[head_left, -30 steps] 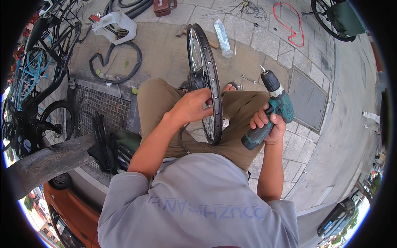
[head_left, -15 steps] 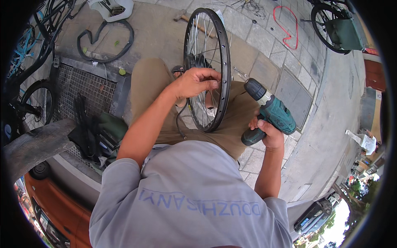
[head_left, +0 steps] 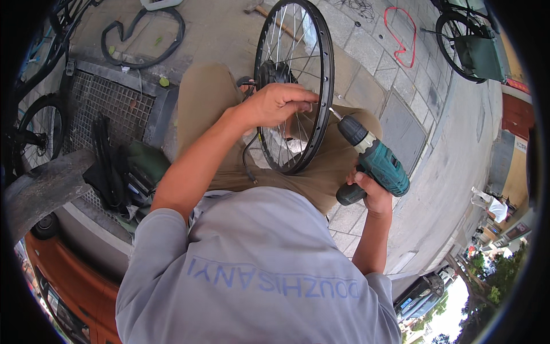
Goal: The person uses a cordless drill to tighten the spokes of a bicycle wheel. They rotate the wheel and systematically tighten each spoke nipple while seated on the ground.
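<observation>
A spoked bicycle wheel [head_left: 327, 74] with a black rim and a dark, thick hub [head_left: 274, 73] stands upright between my knees, with no tyre on it. My left hand [head_left: 282, 105] reaches in among the spokes, thumb and fingers pinched together at the inner side of the rim; what they pinch is too small to make out. My right hand [head_left: 372, 189] grips a green and black cordless drill [head_left: 381, 163] by its handle. The drill's bit points up and left at the rim's outer face, its tip close to the rim; whether it touches I cannot tell.
A black inner tube [head_left: 179, 43] lies on the paving at upper left, near a metal grate [head_left: 109, 103]. A hammer [head_left: 275, 20] lies beyond the wheel. A red strap [head_left: 413, 37] is on the ground at upper right. Dark bags [head_left: 109, 178] sit left of me.
The drill's bit has come up to the rim, having been apart from it before. The wheel and my left hand have shifted slightly right in view.
</observation>
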A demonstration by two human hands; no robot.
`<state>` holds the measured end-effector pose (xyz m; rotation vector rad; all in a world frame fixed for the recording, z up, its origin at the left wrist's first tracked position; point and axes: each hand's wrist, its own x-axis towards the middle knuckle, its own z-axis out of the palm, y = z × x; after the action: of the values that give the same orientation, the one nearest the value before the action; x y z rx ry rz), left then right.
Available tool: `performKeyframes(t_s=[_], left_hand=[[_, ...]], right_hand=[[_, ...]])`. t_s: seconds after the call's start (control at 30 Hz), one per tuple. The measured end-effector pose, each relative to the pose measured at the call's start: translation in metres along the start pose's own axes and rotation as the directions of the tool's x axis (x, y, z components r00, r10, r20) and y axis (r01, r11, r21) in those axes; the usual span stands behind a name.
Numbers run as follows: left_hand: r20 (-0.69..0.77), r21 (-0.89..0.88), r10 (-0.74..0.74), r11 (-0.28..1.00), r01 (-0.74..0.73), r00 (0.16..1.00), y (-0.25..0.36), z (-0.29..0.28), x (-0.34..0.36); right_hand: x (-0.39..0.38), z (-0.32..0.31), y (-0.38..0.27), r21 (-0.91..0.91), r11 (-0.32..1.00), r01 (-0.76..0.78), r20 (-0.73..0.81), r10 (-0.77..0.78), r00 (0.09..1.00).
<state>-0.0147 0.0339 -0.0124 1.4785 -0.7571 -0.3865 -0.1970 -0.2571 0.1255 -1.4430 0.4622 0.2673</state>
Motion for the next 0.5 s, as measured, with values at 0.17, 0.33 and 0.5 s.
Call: performKeyframes(t_s=[0.17, 0.33, 0.5], left_hand=[[0.088, 0.049, -0.084, 0.996, 0.080, 0.993, 0.015, 0.006, 0.024], [0.159, 0.120, -0.077, 0.991, 0.058, 0.984, 0.013, 0.013, 0.040], [0.100, 0.177, -0.026, 0.984, 0.008, 0.995, 0.010, 0.027, 0.041]], right_hand=[[0.000, -0.014, 0.002, -0.063, 0.995, -0.079, -0.023, 0.078, 0.997], [0.000, -0.040, -0.003, -0.040, 0.994, -0.098, 0.022, 0.099, 0.995], [-0.007, -0.048, -0.018, -0.039, 0.982, -0.184, -0.041, 0.182, 0.982]])
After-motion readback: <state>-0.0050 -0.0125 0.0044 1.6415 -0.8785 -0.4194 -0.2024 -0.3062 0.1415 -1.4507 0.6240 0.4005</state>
